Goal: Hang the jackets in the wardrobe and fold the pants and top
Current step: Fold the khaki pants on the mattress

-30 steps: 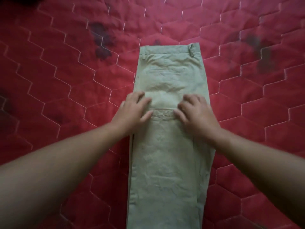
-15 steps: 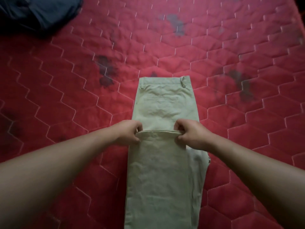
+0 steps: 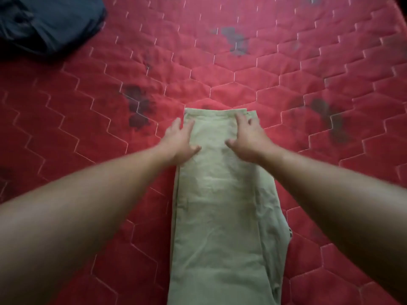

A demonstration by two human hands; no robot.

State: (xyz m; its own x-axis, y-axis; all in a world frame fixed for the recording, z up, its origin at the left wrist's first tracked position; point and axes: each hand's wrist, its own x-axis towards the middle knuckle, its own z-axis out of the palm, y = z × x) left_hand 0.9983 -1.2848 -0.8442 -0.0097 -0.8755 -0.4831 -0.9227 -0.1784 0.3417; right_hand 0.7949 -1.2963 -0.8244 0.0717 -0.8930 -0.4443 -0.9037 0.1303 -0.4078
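Observation:
Pale green pants (image 3: 222, 216) lie lengthwise on a red quilted mattress (image 3: 220, 62), folded so the leg ends cover the waistband at the far end. My left hand (image 3: 179, 140) rests flat on the far left corner of the fold, fingers spread. My right hand (image 3: 248, 138) presses flat on the far right part, fingers apart. Neither hand grips the cloth. A bulge of the lower layer sticks out along the right side of the pants.
A dark blue garment (image 3: 48, 23) lies bunched at the far left corner of the mattress. Dark stains (image 3: 138, 106) mark the red cover left, right and beyond the pants.
The hands carried the pinched leg ends forward over the waistband, let go, and now lie flat on top. The view has tilted up, showing more mattress.

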